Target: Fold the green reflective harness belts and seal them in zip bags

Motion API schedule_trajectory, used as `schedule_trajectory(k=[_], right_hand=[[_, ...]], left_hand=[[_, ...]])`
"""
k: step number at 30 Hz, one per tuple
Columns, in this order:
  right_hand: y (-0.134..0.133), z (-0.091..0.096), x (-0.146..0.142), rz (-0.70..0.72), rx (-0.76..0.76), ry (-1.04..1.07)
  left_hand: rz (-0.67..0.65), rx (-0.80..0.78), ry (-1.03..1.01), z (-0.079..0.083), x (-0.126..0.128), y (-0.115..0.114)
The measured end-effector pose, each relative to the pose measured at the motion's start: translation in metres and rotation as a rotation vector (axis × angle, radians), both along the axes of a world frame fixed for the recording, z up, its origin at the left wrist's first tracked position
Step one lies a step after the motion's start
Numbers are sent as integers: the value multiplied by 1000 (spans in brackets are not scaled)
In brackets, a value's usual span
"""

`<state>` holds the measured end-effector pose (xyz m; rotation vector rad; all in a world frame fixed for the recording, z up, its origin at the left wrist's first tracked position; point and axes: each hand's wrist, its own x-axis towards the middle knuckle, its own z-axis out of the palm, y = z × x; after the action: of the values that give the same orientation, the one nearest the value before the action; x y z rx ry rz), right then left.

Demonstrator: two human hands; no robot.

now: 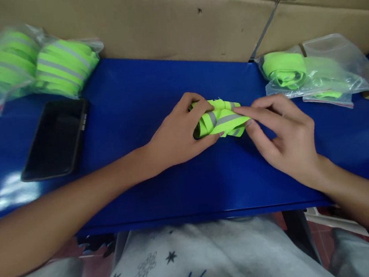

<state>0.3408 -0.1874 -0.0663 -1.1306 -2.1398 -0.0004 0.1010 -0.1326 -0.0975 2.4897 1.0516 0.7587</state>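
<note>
A rolled bundle of neon yellow-green reflective strap [225,119] with grey stripes is held between both hands, low over the blue table. My left hand [183,127] is closed around the bundle's left end, fingers above and thumb below. At the right end, my right hand [282,134] pinches a flat part of the strap between thumb and forefinger. Part of the roll's left side is hidden behind my left fingers.
A black phone [56,139] lies on the blue table [177,192] at left. Behind it sit clear bags of rolled neon strap [63,68]. Another plastic bag [332,66] with neon rolls is at right. A brown cardboard-like wall [174,24] borders the table's back.
</note>
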Motion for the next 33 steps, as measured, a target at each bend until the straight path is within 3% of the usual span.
schedule_trajectory(k=[5, 11, 20, 30, 33], right_hand=[[0, 7, 6, 19, -219, 69], [13, 8, 8, 52, -652, 299], [18, 7, 13, 258, -621, 135], [20, 17, 5, 177, -863, 269], [20, 16, 6, 168, -872, 296]], left_hand=[[-30, 9, -5, -1, -2, 3], [-193, -46, -65, -1, -1, 3], [-246, -142, -261, -4, 0, -1], [-239, -223, -174, 7, 0, -2], [-227, -231, -168, 6, 0, -3]])
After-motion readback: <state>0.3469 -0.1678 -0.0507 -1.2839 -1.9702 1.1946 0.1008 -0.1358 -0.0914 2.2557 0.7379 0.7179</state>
